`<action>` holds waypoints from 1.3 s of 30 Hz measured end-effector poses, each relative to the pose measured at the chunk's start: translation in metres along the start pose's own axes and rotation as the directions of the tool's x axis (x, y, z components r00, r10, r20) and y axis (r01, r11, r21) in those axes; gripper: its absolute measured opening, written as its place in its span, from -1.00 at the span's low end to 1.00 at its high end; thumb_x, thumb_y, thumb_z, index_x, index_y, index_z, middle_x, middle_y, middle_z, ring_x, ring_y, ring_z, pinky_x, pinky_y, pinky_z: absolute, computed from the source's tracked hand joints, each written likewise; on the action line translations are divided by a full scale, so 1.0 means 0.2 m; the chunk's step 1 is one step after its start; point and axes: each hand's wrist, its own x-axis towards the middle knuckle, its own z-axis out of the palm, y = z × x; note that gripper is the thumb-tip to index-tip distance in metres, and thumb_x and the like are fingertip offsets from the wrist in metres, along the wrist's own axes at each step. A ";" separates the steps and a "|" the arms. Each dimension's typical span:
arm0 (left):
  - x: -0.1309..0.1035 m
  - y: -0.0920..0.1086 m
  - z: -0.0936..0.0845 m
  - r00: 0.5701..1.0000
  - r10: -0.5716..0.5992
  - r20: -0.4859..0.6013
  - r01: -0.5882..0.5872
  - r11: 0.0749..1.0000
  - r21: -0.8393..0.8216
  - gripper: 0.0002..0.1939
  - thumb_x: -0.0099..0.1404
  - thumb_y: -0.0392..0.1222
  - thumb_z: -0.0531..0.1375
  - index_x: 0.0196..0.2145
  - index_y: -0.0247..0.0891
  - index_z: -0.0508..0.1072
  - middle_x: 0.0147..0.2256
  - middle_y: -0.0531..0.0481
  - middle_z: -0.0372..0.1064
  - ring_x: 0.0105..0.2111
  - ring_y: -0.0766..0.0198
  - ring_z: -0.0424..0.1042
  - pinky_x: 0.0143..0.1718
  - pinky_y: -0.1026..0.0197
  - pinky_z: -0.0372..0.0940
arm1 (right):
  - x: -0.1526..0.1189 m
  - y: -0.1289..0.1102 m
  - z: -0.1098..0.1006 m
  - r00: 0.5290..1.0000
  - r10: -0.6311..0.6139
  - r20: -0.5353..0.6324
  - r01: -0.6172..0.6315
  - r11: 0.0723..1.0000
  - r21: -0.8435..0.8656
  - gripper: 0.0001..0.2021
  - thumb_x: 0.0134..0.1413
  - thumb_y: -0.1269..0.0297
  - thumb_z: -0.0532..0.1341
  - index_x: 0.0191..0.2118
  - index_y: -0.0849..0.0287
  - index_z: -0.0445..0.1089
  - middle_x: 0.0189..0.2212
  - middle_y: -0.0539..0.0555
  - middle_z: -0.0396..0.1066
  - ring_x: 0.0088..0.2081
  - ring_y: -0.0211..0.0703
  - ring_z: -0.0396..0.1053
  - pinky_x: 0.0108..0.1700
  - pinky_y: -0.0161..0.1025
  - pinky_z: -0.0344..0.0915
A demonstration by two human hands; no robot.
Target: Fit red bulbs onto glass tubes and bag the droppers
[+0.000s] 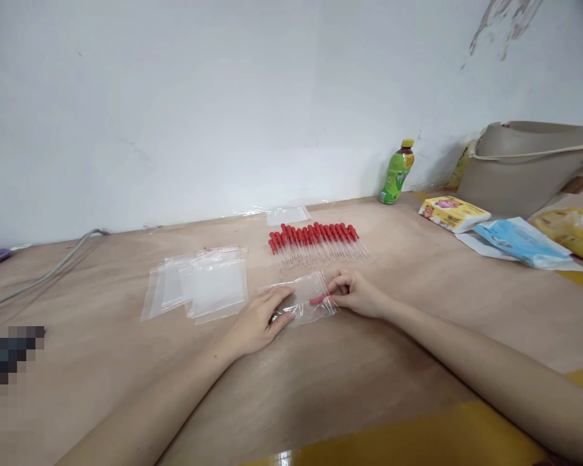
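Note:
A clear zip bag [304, 314] lies flat on the table between my hands, with a red-ended piece [317, 300] showing through its plastic near the right end. My left hand [265, 317] holds the bag's left end down, thumb and forefinger apart on it. At the red-lined right edge, the fingers of my right hand [352, 292] are pinched on the bag; what lies under their tips is partly hidden. Just beyond is a row of red-topped, clear thin-stemmed pieces [315, 236]. Several similar clear bags [214, 285] are fanned in a pile left of my left hand.
Another bag [287, 215] lies near the wall. On the right stand a green drink bottle [396, 175] and a grey bin [515, 168], with a yellow tissue pack [454, 212] and a blue packet [525, 241] before them. A grey cable [53, 262] crosses the left side.

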 end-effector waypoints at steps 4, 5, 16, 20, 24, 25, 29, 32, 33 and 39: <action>0.00 0.00 0.01 1.000 -0.004 -0.012 0.003 1.000 -0.002 -0.57 0.30 -0.09 0.00 0.10 -0.19 0.11 0.05 -0.09 0.19 0.03 0.15 0.20 0.03 0.06 0.16 | 0.01 0.02 0.02 1.000 -0.007 -0.019 0.006 0.999 -0.047 -0.81 -0.22 0.15 0.28 -0.57 0.18 0.42 -0.48 0.01 0.29 -0.42 -0.28 0.24 -0.42 -0.34 0.16; 0.00 0.00 0.01 0.999 -0.011 -0.030 0.011 1.000 -0.002 -0.57 0.29 -0.09 0.00 0.09 -0.20 0.13 0.06 -0.10 0.18 0.03 0.15 0.20 0.01 0.08 0.17 | 0.00 0.02 0.02 1.000 0.004 -0.021 -0.005 0.997 -0.070 -0.81 -0.22 0.16 0.29 -0.57 0.18 0.42 -0.48 0.01 0.30 -0.42 -0.27 0.25 -0.41 -0.34 0.16; -0.08 -0.06 -0.10 0.999 0.037 0.020 -0.036 0.999 -0.041 -0.68 0.23 -0.08 0.09 -0.07 -0.16 0.38 -0.03 -0.07 0.30 -0.03 0.16 0.28 -0.06 0.11 0.27 | -0.03 -0.01 0.01 0.997 -0.059 0.042 0.060 0.998 -0.029 -0.90 -0.19 0.25 0.29 -0.47 0.13 0.46 -0.40 0.03 0.25 -0.37 -0.27 0.24 -0.32 -0.31 0.21; -0.08 -0.08 -0.08 0.998 0.041 0.039 -0.039 0.998 -0.046 -0.66 0.24 -0.09 0.08 -0.03 -0.13 0.37 0.00 -0.07 0.28 0.01 0.16 0.24 0.01 0.06 0.21 | -0.04 -0.03 -0.03 0.978 -0.126 0.167 0.122 0.992 0.035 -0.88 -0.09 0.22 0.23 -0.43 0.11 0.48 -0.28 0.06 0.26 -0.25 -0.25 0.27 -0.22 -0.28 0.22; -0.08 -0.09 -0.07 0.998 0.052 0.044 -0.052 0.998 -0.020 -0.67 0.27 -0.11 0.05 -0.02 -0.10 0.35 0.04 -0.07 0.24 0.04 0.15 0.21 0.04 0.01 0.18 | -0.01 -0.02 -0.12 0.944 -0.092 0.316 0.065 0.993 0.095 -0.82 -0.08 0.16 0.21 -0.44 0.16 0.47 -0.28 0.07 0.35 -0.25 -0.25 0.31 -0.19 -0.26 0.24; -0.08 -0.09 -0.07 0.997 0.059 0.047 -0.058 0.998 -0.017 -0.67 0.27 -0.11 0.05 -0.01 -0.09 0.35 0.04 -0.07 0.24 0.05 0.14 0.21 0.04 0.00 0.17 | 0.02 -0.01 -0.15 0.958 -0.048 0.284 0.029 0.997 0.072 -0.80 -0.08 0.16 0.20 -0.41 0.17 0.47 -0.32 0.06 0.38 -0.28 -0.25 0.32 -0.21 -0.26 0.25; -0.08 -0.09 -0.07 0.996 0.075 0.050 -0.074 0.997 -0.027 -0.68 0.27 -0.13 0.05 -0.01 -0.08 0.34 0.04 -0.06 0.24 0.07 0.13 0.18 0.05 -0.02 0.17 | 0.21 0.02 -0.23 0.977 0.072 -0.200 -0.117 0.968 -0.222 -0.76 -0.13 0.24 0.20 -0.29 0.23 0.44 -0.45 0.04 0.42 -0.44 -0.26 0.30 -0.35 -0.30 0.24; -0.08 -0.10 -0.07 0.996 0.065 0.066 -0.063 0.998 -0.022 -0.68 0.27 -0.13 0.05 -0.01 -0.08 0.35 0.06 -0.06 0.22 0.08 0.12 0.16 0.06 -0.02 0.15 | 0.40 0.02 -0.25 0.911 0.029 -0.412 -0.204 0.899 -0.388 -0.78 -0.08 0.27 0.15 -0.30 0.22 0.45 -0.41 0.06 0.44 -0.39 -0.24 0.33 -0.31 -0.31 0.22; -0.08 -0.10 -0.07 0.995 0.062 0.073 -0.061 0.998 -0.016 -0.68 0.27 -0.13 0.05 -0.01 -0.09 0.34 0.06 -0.06 0.21 0.09 0.12 0.16 0.07 -0.02 0.14 | 0.46 0.01 -0.25 0.893 0.049 -0.447 -0.260 0.867 -0.425 -0.76 -0.05 0.25 0.13 -0.27 0.18 0.45 -0.39 0.06 0.45 -0.36 -0.22 0.34 -0.28 -0.29 0.21; -0.09 -0.08 -0.07 0.992 0.064 0.113 -0.066 0.998 0.014 -0.66 0.30 -0.13 0.01 0.02 -0.10 0.31 0.09 -0.07 0.17 0.11 0.14 0.13 0.08 -0.01 0.13 | 0.71 -0.04 -0.19 0.779 0.214 -0.590 -0.545 0.696 -0.467 -0.74 -0.09 0.16 0.15 -0.27 0.10 0.47 -0.24 0.15 0.44 -0.13 0.01 0.32 -0.04 -0.05 0.07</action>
